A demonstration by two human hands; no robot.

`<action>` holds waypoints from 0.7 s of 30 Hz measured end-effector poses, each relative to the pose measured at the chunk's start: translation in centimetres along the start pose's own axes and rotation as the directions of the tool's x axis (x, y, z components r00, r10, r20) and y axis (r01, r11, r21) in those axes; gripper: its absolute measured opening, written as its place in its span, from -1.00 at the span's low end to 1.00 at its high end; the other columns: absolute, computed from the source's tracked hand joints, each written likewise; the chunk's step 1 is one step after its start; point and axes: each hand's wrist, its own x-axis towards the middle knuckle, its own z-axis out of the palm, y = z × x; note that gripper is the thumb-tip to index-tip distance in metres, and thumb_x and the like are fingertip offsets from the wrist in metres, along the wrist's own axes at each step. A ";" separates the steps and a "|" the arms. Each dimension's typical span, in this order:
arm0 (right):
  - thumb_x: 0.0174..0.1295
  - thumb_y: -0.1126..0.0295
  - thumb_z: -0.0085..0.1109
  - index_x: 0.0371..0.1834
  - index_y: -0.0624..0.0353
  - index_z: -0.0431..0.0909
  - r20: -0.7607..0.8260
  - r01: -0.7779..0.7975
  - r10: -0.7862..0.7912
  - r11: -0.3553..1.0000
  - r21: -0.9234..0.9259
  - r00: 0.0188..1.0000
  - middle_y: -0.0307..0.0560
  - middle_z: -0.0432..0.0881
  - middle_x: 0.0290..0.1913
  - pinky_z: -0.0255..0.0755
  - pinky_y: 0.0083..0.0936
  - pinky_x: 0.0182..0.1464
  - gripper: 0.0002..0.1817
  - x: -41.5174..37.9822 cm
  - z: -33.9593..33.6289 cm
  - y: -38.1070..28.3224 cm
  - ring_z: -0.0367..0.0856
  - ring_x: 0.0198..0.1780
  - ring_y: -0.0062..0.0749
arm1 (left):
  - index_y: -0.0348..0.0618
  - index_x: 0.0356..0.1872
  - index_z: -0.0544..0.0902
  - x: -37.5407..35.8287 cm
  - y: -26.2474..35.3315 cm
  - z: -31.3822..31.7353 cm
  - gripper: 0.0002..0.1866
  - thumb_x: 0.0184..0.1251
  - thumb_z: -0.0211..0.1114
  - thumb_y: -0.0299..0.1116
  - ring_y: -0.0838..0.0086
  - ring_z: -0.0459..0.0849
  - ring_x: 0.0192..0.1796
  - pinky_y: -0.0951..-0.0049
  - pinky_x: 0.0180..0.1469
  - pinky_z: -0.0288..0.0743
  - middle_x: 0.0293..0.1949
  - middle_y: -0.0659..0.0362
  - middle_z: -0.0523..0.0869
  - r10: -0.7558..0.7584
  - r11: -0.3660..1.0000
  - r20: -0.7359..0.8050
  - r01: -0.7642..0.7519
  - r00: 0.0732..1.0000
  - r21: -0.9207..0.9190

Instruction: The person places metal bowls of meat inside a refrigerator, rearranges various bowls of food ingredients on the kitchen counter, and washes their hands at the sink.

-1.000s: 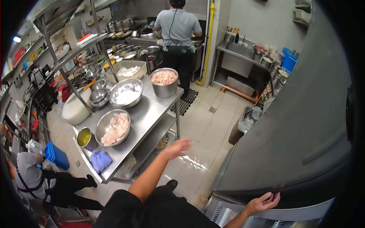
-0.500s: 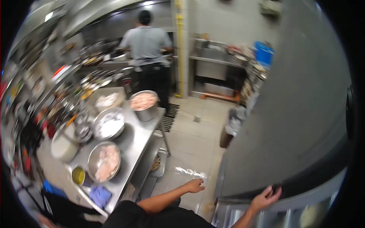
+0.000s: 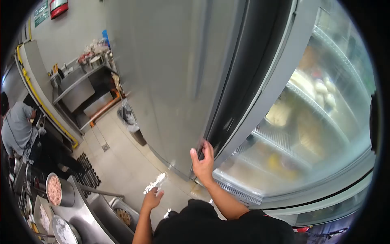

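Note:
A tall refrigerator with a grey steel side (image 3: 170, 73) and a glass front (image 3: 325, 134) fills the middle and right of the view. My right hand (image 3: 203, 164) is raised at the lower part of its dark vertical edge (image 3: 239, 93), thumb up and fingers stretched, with nothing seen in it. Fogged glass shows pale bagged food (image 3: 304, 87) on wire shelves. Lower and to the left, my left hand (image 3: 152, 199) hangs over the tiled floor, thumb apart from the fingers and nothing in it.
At lower left, a steel table (image 3: 87, 215) bears a pot of pinkish meat (image 3: 55, 190) and a bowl of white stuff (image 3: 65, 231). A person in a grey shirt (image 3: 20, 128) stands at far left. A lined bin (image 3: 130, 118) and steel sink (image 3: 77, 95) lie beyond.
My view has swung right, bringing the refrigerator's glass front into sight and moving the table to the lower left. My right hand has come up to the refrigerator's edge.

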 end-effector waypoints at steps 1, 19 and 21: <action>0.15 0.30 0.28 0.14 0.41 0.35 -0.027 -0.024 0.026 0.997 0.067 0.999 0.10 0.40 0.07 0.39 -0.42 0.14 -0.44 0.0 0.5 0.6 0.46 0.10 -0.24 | -0.41 0.04 0.52 0.0 0.6 -0.3 -0.39 0.23 0.22 0.01 0.02 0.61 0.04 0.22 0.08 0.46 -0.07 -0.20 0.64 0.004 0.999 0.006 -0.004 1.000 0.034; 0.17 0.32 0.29 0.19 0.40 0.34 -0.020 -0.096 0.100 0.985 0.141 0.995 0.09 0.38 0.13 0.37 -0.40 0.15 -0.42 -0.7 0.3 1.2 0.45 0.11 -0.25 | -0.40 0.21 0.37 -1.2 -3.2 2.0 -0.25 0.27 0.10 0.13 -0.01 0.43 0.23 0.21 0.27 0.29 0.15 -0.23 0.47 0.066 0.995 0.211 -0.079 0.975 0.053; 0.17 0.18 0.31 0.12 0.44 0.38 -0.012 -0.121 0.121 0.992 0.024 0.993 0.11 0.42 0.10 0.43 -0.38 0.04 -0.39 0.7 0.7 -0.2 0.48 0.00 -0.26 | -0.39 0.13 0.42 -1.2 -3.0 1.7 -0.33 0.27 0.11 0.08 -0.04 0.48 0.16 0.18 0.21 0.34 0.09 -0.21 0.52 0.069 0.997 0.141 -0.072 0.988 0.021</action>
